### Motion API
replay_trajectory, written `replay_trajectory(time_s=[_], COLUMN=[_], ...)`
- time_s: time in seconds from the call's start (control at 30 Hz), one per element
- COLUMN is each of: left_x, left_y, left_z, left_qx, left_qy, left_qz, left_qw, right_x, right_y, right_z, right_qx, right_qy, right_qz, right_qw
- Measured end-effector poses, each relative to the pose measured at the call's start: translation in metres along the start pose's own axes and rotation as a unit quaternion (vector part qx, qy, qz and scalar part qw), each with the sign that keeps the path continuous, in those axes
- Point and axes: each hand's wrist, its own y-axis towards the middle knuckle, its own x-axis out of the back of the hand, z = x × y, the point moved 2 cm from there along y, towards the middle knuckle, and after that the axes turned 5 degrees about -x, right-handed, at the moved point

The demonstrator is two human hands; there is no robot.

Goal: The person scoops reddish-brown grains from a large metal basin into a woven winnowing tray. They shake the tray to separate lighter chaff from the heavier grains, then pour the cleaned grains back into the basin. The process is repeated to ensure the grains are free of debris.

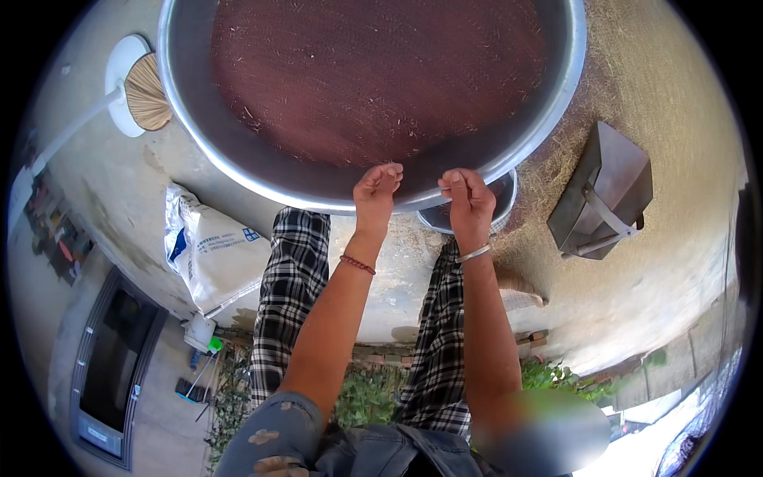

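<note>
A large metal basin takes up the upper middle, holding a wide layer of tiny reddish-brown grains flecked with pale straw bits. Over the basin's near rim is my left hand, its thumb and fingers pinched together. My right hand hovers just to the right, also over the rim, in a similar pinch. Whatever either pinch holds is too small to make out. Partly hidden behind my right hand, a smaller basin stands below the big one, with dark reddish contents.
A metal scoop with a handle lies on the right amid scattered chaff. Left of the basin are a white round stand base with a pole and a pleated straw-coloured fan. A white sack lies near my left leg.
</note>
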Motion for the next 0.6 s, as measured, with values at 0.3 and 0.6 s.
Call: replay_trajectory(time_s=[0.3, 0.6], left_x=[0.001, -0.006], left_y=[0.078, 0.069], left_z=[0.039, 0.016], left_qx=[0.201, 0.111], left_qy=[-0.133, -0.356], left_qz=[-0.147, -0.171], left_qw=[0.959, 0.912], right_x=[-0.090, -0.107], right_y=[0.106, 0.069], right_z=[-0.109, -0.080], right_qx=[-0.106, -0.283], right_qy=[-0.093, 0.429], right_qz=[-0.032, -0.031], right_qw=[0.990, 0.857])
